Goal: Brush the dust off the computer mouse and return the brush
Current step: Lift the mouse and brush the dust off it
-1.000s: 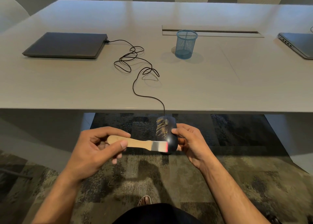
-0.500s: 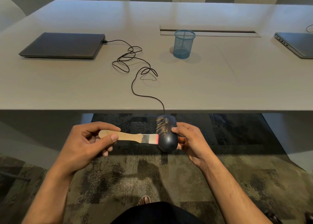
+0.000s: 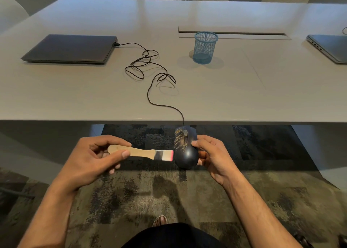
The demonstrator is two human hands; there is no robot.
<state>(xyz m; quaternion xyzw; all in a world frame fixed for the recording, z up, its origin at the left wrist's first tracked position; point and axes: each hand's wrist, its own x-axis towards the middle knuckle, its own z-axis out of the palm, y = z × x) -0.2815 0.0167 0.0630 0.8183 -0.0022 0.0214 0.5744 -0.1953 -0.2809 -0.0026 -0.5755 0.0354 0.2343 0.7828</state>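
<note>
A dark computer mouse with yellowish dust streaks on its left front is held below the table edge, over the carpet, by my right hand gripping its right side. My left hand holds a flat brush by its wooden handle, level, with the metal band and pink-tipped bristles pointing right, just touching or almost touching the mouse's left side. The mouse's black cable runs up over the table edge in loose loops to a shut dark laptop.
A blue mesh pen cup stands empty on the grey table, in front of a cable slot. Another laptop lies at the far right. Chairs stand behind the table. Patterned carpet and my foot are below.
The brush has drawn back to the left, from lying over the mouse's rear to its left side, and risen slightly. The mouse and my right hand stay in place.
</note>
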